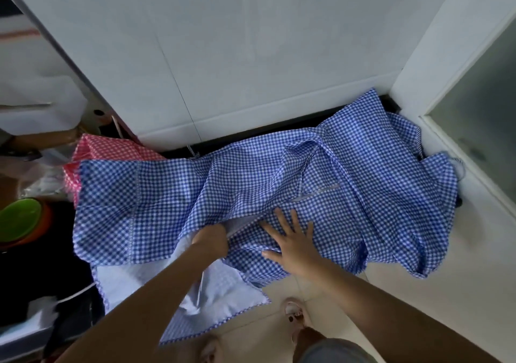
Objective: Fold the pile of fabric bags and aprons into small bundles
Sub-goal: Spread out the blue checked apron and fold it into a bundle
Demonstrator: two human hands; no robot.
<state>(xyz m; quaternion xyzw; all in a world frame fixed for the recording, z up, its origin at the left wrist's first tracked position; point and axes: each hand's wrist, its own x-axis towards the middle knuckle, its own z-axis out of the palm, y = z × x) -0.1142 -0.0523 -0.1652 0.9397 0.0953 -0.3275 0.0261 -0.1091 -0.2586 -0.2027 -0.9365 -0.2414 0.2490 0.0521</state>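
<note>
A large blue-and-white gingham apron (363, 172) lies spread and creased on the pale floor, with its pale underside turned up near me. My right hand (293, 245) lies flat on the cloth with fingers spread. To its left, my left hand (212, 239) is tucked under a fold of the apron and its fingers are hidden by the cloth. A red-and-white gingham piece (111, 150) sticks out from under the apron's far left corner.
White cabinet doors (223, 55) stand behind the cloth and a white frame (435, 69) on the right. Green and orange bowls (19, 220) and dark fabric (55, 267) sit on the left. My sandalled foot (296, 318) is on the tiles below.
</note>
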